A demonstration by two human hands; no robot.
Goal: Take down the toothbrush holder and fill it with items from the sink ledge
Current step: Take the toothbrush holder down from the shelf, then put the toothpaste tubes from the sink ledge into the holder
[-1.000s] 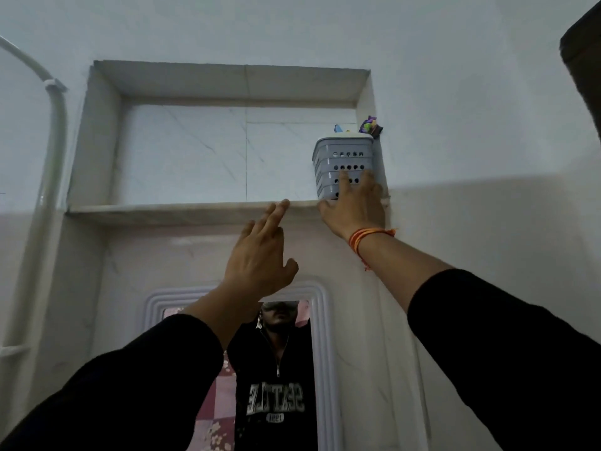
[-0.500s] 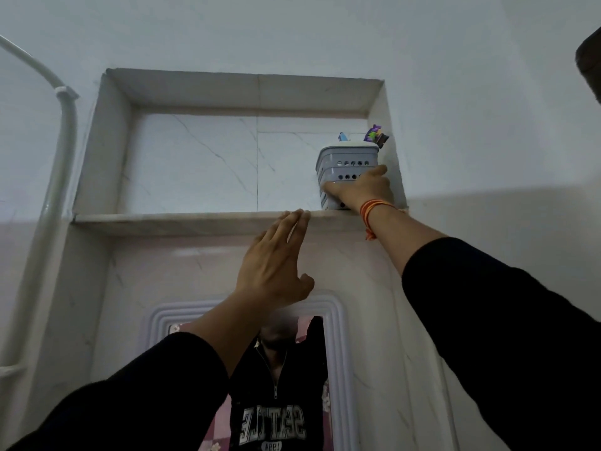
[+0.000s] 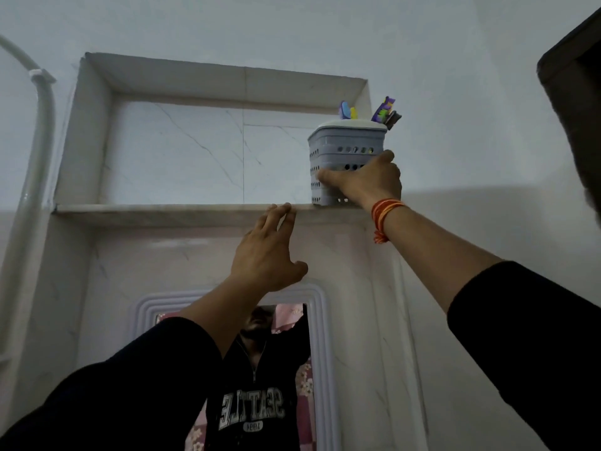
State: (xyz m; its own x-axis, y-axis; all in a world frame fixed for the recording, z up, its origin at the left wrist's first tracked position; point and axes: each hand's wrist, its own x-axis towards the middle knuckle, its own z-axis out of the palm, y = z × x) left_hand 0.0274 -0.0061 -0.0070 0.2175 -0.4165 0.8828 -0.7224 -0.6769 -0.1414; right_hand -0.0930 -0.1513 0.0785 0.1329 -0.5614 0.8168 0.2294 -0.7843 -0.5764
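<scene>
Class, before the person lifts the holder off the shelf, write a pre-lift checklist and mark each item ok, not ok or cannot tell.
1. Right hand wrapped around the grey toothbrush holder: ok.
2. Holder upright on the shelf ledge: ok.
3. Left hand free to support, open beside the ledge: ok.
4. Items sticking out of the top seated securely: cannot tell.
5. Firmness of grip: cannot tell.

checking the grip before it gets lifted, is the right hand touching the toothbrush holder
Touching. The head view shows the right hand wrapped around the front of the toothbrush holder, thumb pressed on its perforated side.
</scene>
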